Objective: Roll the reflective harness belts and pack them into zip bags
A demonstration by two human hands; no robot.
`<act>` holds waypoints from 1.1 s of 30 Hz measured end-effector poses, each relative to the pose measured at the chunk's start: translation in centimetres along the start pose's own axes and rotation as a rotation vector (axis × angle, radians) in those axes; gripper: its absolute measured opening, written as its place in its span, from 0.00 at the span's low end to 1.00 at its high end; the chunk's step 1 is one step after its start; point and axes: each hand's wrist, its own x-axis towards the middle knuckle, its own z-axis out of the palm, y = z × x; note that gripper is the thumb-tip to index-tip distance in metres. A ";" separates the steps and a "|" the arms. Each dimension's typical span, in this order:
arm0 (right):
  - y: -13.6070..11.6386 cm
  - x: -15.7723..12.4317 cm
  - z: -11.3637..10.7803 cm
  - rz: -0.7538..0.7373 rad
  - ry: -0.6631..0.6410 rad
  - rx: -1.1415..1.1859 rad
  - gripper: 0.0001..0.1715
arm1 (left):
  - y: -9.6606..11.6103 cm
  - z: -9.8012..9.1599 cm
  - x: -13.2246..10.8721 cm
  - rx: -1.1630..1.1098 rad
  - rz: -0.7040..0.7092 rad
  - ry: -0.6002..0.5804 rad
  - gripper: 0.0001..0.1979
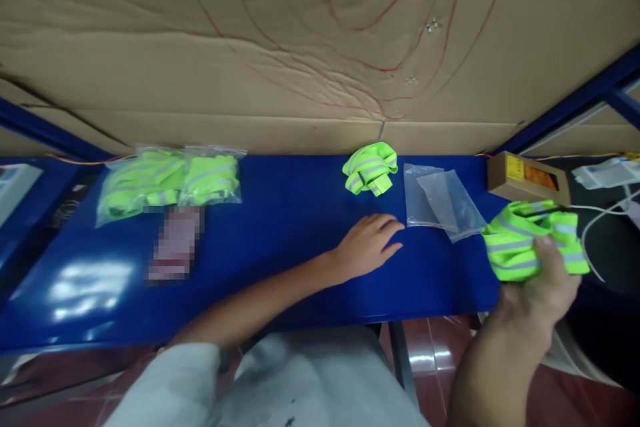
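Note:
My right hand (547, 280) grips a bundle of neon yellow-green reflective straps (515, 247) with silver stripes, raised over the right end of the table. The thumb lies across the near side of the bundle; the other fingers are mostly hidden. My left hand (367, 245) is above the middle of the blue table, palm down with fingers stretched out, holding nothing. Beyond it sits a second strap bundle (370, 168), loosely coiled. Just right of the left hand lie two overlapping clear plastic bags (440, 200), which look flat.
Bagged neon strap bundles (213, 177) lie at the back left, with a blurred-out pinkish rectangle (175, 243) before them. A small brown box (527, 177) and white cables (595, 213) are at the right. A cardboard panel (300, 80) with red lines backs the blue table (280, 240).

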 end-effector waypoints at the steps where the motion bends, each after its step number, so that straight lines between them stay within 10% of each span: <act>1: 0.2 -0.1 -1.5 0.015 0.055 -0.033 0.27 | 0.0 1.3 1.8 0.172 0.078 -0.030 0.19; 5: 2.1 -1.2 -4.6 0.180 0.114 -0.202 0.31 | -0.1 4.0 7.1 0.273 0.129 -0.071 0.16; 8: 4.0 -0.8 -4.6 0.272 -0.021 -0.307 0.31 | 0.3 3.7 6.5 0.302 0.185 -0.126 0.12; 16: 8.5 0.7 -2.0 0.431 -0.349 -0.519 0.29 | 3.9 0.3 -7.0 0.289 -0.026 -0.161 0.08; 24: 7.4 -1.0 -3.0 0.344 -0.283 -0.464 0.30 | 0.2 -4.2 -17.3 0.036 -0.572 0.322 0.12; 27: 5.5 -5.2 -1.7 0.431 -0.523 -0.327 0.28 | 0.0 -4.9 -16.7 -0.041 -0.684 0.319 0.09; 31: 2.6 -11.8 2.4 0.610 -1.193 -0.372 0.23 | 0.2 -5.3 -14.2 -0.225 -0.677 0.171 0.10; 33: 2.0 -13.9 4.4 0.577 -1.260 -0.467 0.19 | -0.1 -5.5 -13.7 -0.332 -0.649 0.154 0.12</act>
